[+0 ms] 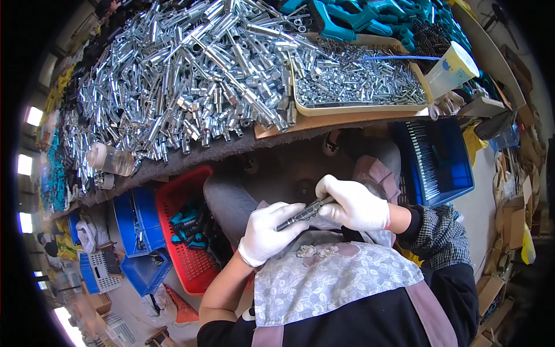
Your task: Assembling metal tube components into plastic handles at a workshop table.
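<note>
In white gloves, both hands hold a dark, slim metal tube-like part [305, 213] with ridges along it, above my lap. My left hand [267, 232] is closed around its lower left end. The thumb and fingers of my right hand [359, 206] pinch its upper right end. The glove covers part of each end, so the tips of the part are hidden. Beneath the hands lies a grey floral apron [341, 269]. Beyond them, the bench carries a big heap of shiny metal tube fittings [191, 75].
A shallow tray [370, 108] of small metal pieces sits on the bench beside a paper cup [452, 70] and teal plastic handles [361, 20]. A clear bottle [110, 159] lies at the bench's left edge. Below stand a red basket [188, 272] and blue bins [462, 168].
</note>
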### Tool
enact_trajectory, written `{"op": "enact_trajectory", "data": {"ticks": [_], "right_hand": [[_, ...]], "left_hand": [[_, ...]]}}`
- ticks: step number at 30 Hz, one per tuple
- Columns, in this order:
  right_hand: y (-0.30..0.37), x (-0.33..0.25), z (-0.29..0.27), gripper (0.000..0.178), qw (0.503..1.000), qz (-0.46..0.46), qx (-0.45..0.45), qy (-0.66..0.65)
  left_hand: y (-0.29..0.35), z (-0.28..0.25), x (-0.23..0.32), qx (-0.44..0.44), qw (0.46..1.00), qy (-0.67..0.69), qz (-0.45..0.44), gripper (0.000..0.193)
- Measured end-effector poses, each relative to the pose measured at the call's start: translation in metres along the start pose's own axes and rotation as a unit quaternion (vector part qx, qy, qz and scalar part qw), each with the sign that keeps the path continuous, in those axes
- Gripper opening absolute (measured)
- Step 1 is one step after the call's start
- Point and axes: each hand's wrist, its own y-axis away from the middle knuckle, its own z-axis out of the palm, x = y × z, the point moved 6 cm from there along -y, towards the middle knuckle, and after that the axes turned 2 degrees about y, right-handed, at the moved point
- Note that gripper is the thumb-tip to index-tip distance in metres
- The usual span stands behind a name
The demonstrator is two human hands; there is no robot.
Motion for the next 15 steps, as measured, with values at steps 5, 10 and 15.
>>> {"op": "enact_trajectory", "data": {"ticks": [5, 10, 15], "right_hand": [[0.004, 0.031, -0.004, 0.031, 0.899, 0.116, 0.107, -0.408], [0.01, 0.043, 0.008, 0.025, 0.894, 0.139, 0.176, -0.388], [0.012, 0.051, 0.023, 0.016, 0.873, 0.139, 0.207, -0.42]], "left_hand": [[-0.006, -0.006, 0.002, 0.035, 0.999, -0.027, -0.029, 0.033], [-0.006, -0.001, 0.004, 0.049, 0.997, -0.046, -0.029, 0.031], [-0.005, 0.006, 0.006, 0.069, 0.996, -0.058, -0.022, 0.029]]}}
